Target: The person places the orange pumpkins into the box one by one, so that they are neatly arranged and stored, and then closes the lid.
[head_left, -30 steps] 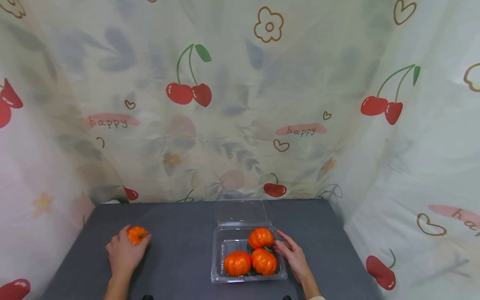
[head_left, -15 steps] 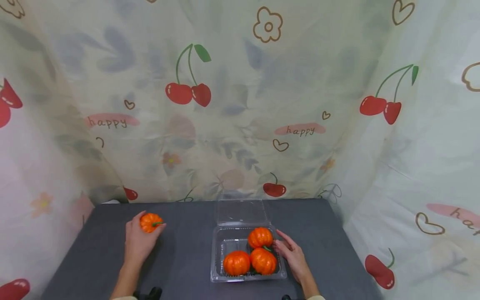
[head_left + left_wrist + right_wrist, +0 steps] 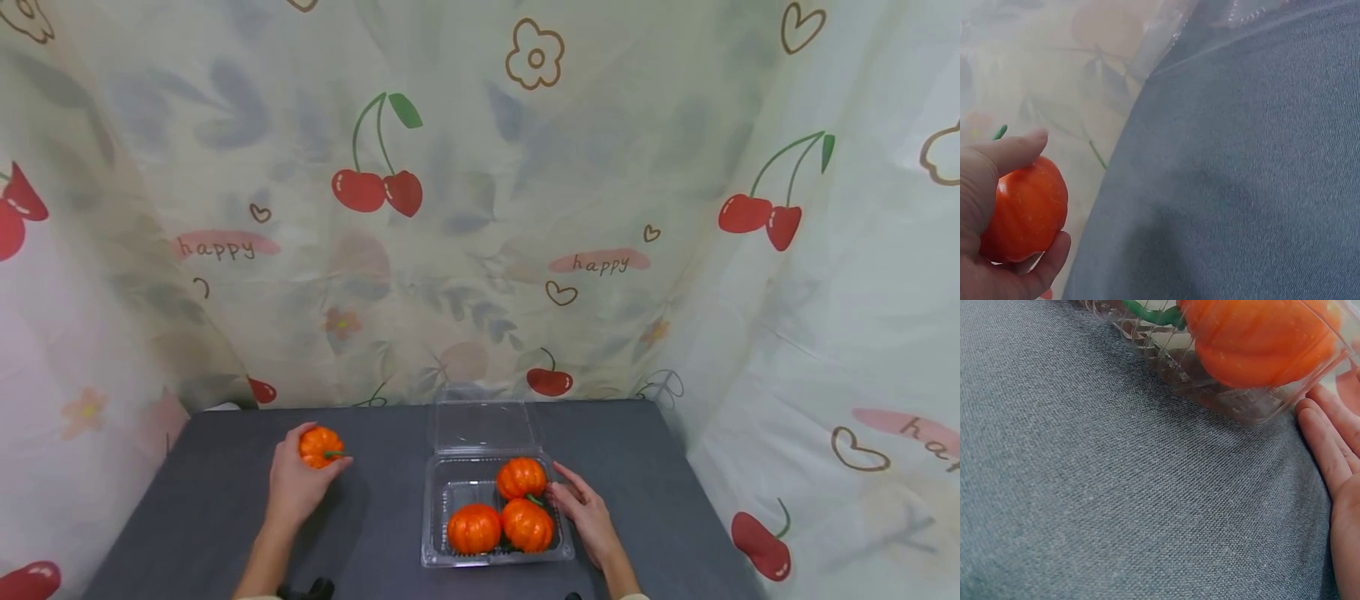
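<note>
My left hand (image 3: 295, 486) grips a small orange pumpkin (image 3: 318, 443) with a green stem, between the thumb and fingers, raised over the left part of the table. In the left wrist view this pumpkin (image 3: 1034, 209) sits in the curve of the hand, its stem partly behind the thumb. To the right stands a clear plastic clamshell container (image 3: 431, 517) with its lid (image 3: 483, 425) folded back. Inside are three pumpkins: one at back right (image 3: 521, 477), one at front right (image 3: 528, 526), one at front left (image 3: 474, 529). My right hand (image 3: 589, 518) rests against the container's right side, fingers extended.
A dark grey cloth covers the table (image 3: 390, 492). Behind it and at both sides hangs a pale curtain (image 3: 450, 250) printed with cherries and hearts. The raised lid stands close to the table's back edge. The container's back left compartment shows bare plastic.
My left hand has carried the pumpkin rightward and a little farther back, toward the container. The right hand and the container have stayed in place.
</note>
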A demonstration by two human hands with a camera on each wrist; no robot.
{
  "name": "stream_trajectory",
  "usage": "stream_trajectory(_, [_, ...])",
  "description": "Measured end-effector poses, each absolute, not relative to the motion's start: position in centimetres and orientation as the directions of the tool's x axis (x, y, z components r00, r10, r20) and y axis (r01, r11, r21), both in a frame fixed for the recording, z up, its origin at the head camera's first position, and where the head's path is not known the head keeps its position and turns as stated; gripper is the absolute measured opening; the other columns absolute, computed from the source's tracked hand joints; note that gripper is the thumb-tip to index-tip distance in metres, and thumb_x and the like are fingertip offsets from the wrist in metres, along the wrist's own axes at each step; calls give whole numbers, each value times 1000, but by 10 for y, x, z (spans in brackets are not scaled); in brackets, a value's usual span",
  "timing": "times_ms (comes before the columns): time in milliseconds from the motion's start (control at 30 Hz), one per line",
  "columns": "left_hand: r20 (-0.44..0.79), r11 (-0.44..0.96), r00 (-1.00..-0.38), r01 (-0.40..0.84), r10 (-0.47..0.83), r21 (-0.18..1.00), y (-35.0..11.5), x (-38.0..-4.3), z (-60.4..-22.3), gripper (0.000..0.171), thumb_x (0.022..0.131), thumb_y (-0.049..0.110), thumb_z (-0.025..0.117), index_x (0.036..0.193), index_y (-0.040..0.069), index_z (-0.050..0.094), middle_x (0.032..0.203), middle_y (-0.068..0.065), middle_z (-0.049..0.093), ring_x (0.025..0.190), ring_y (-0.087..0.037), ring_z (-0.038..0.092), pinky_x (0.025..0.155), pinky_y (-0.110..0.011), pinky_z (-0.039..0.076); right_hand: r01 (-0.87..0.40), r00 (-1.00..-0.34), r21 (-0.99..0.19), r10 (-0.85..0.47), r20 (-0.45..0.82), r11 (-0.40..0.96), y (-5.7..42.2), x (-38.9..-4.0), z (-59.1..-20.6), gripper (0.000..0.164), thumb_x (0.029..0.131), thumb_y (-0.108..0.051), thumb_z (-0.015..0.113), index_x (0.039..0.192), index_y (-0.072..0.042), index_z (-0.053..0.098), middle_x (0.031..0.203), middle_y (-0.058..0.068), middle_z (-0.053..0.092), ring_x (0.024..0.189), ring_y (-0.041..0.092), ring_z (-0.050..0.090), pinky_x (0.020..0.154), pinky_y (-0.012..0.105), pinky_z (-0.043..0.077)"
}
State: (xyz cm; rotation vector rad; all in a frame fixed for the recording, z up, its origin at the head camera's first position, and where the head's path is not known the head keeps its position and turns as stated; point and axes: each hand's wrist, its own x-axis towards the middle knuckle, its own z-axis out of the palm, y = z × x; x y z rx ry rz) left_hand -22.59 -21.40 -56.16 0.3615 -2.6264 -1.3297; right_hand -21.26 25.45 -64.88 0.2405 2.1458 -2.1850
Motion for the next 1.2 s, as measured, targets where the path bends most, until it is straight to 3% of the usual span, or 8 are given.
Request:
stream_trajectory(400, [67, 572, -971, -79, -229, 816, -197, -231, -553, 102, 73, 58, 86, 151, 13, 39, 140, -23, 44, 117, -37, 49, 99, -54, 47, 172, -983, -985, 64, -173, -28, 255, -212, -649, 54, 97, -28, 70, 147, -14, 55, 119, 14, 74, 102, 15, 74, 87, 26, 60])
stream_trajectory(567, [57, 536, -976, -67, -211, 841, -191, -229, -553, 82, 91, 64, 64, 153, 17, 40, 143, -20, 43, 117, -34, 51, 96, -47, 48, 171, -983, -985, 67, -173, -36, 255, -212, -649, 53, 97, -27, 70, 146, -14, 56, 118, 14, 74, 100, 13, 74, 86, 25, 60])
stream_trajectory(667, [90, 511, -977, -23, -196, 859, -190, -228, -554, 64, 103, 60, 46, 151, 17, 44, 143, -18, 46, 119, -32, 51, 99, -47, 46, 171, -982, -985, 70, -173, -35, 255, -212, -649, 54, 97, -27, 70, 146, -14, 56, 117, 14, 75, 100, 14, 74, 86, 25, 60])
stream_trajectory(767, [130, 507, -975, 20, -181, 862, -189, -228, -554, 52, 108, 51, 39, 148, 19, 49, 141, -16, 49, 120, -32, 51, 100, -50, 45, 173, -982, -984, 69, -174, -31, 254, -213, -649, 54, 97, -28, 70, 147, -14, 56, 117, 13, 75, 101, 15, 74, 86, 25, 60])
stream_trajectory(900, [152, 514, -975, 47, -165, 857, -187, -227, -552, 45, 109, 46, 39, 147, 23, 51, 141, -14, 50, 120, -32, 52, 100, -51, 44, 175, -982, -984, 70, -177, -29, 254, -213, -649, 55, 97, -29, 70, 147, -13, 55, 117, 13, 75, 101, 15, 74, 86, 24, 59])
stream_trajectory(1033, [122, 492, -981, 31, -153, 870, -184, -228, -546, 53, 107, 49, 43, 153, 22, 44, 147, -13, 48, 123, -31, 52, 102, -50, 46, 175, -982, -984, 73, -176, -28, 255, -212, -648, 55, 97, -29, 70, 147, -13, 55, 117, 14, 75, 101, 15, 74, 86, 24, 59])
stream_trajectory(1200, [89, 447, -983, 9, -159, 895, -178, -228, -538, 63, 102, 54, 52, 151, 15, 41, 144, -13, 49, 119, -29, 54, 95, -37, 50, 173, -982, -985, 75, -175, -26, 254, -212, -647, 54, 97, -29, 69, 147, -13, 55, 118, 13, 75, 102, 18, 74, 87, 26, 60])
